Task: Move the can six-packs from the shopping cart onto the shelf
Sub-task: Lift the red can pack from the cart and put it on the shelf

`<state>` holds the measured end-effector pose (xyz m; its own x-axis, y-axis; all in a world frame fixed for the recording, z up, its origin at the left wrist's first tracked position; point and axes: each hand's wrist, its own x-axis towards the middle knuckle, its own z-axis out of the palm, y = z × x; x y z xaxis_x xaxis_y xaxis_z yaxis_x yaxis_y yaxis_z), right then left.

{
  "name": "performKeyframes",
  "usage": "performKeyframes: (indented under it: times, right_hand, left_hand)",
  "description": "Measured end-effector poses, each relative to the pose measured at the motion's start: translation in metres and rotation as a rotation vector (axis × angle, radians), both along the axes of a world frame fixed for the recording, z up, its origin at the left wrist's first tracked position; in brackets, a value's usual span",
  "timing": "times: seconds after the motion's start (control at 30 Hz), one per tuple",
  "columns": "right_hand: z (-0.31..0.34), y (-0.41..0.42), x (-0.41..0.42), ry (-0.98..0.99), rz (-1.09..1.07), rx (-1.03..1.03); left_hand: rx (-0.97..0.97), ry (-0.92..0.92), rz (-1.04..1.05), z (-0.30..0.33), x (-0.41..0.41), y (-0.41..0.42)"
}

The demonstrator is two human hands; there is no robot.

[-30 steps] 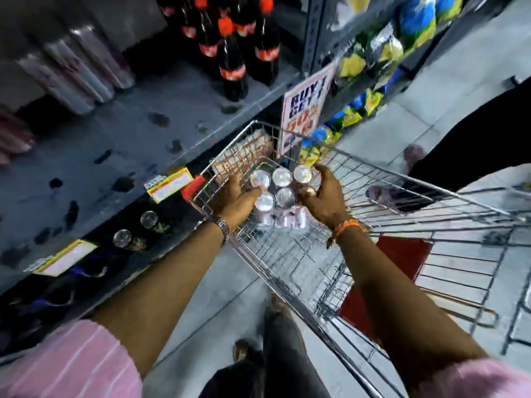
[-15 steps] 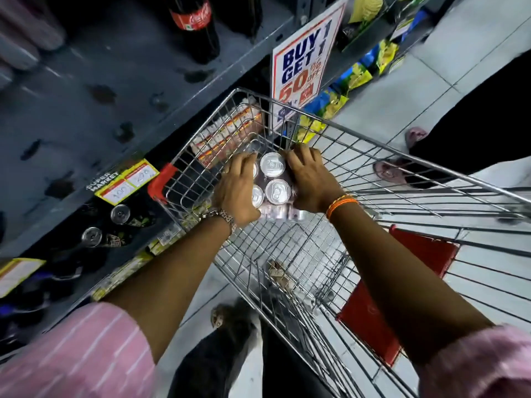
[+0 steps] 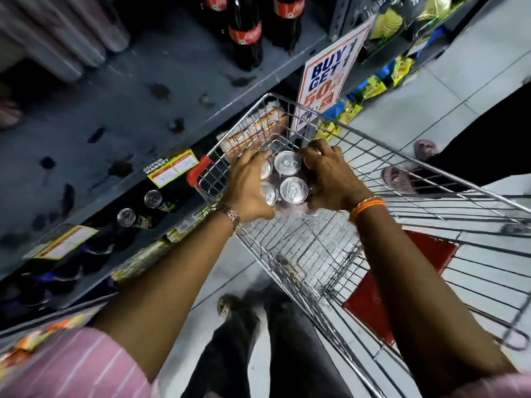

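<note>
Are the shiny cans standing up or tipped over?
Standing up. The can six-pack shows its round silver tops with pull tabs facing the camera, while the left hand and right hand grip its sides inside the shopping cart.

I see open room above the shopping cart (image 3: 373, 145); only its wire walls hem the load in. The shelf (image 3: 115, 116) beside it has a wide bare stretch between the dark cola bottles (image 3: 245, 33) and the wrapped packs (image 3: 57, 38) at left. A promo sign (image 3: 327, 73) juts over the cart's far corner.
</note>
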<state>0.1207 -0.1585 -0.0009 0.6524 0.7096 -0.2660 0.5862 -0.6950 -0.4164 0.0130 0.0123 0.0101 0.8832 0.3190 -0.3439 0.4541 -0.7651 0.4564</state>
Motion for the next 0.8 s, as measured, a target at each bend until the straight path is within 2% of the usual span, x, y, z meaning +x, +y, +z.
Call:
performKeyframes:
  times: [0.27, 0.43, 0.63, 0.8]
  right_hand:
    - [0.119, 0.065, -0.016, 0.029, 0.242, 0.069]
    - [0.186, 0.140, -0.042, -0.042, 0.417, 0.053]
    - [0.222, 0.245, -0.094, -0.089, 0.578, 0.105]
    - [0.215, 0.329, -0.138, -0.138, 0.662, 0.158]
  left_hand:
    - [-0.111, -0.132, 0.178, 0.122, -0.065, 0.049]
    - [-0.053, -0.201, 0.351, 0.174, -0.118, 0.097]
    - [0.059, -0.272, 0.550, 0.209, -0.182, 0.165]
    - [0.153, -0.308, 0.671, 0.215, -0.225, 0.219]
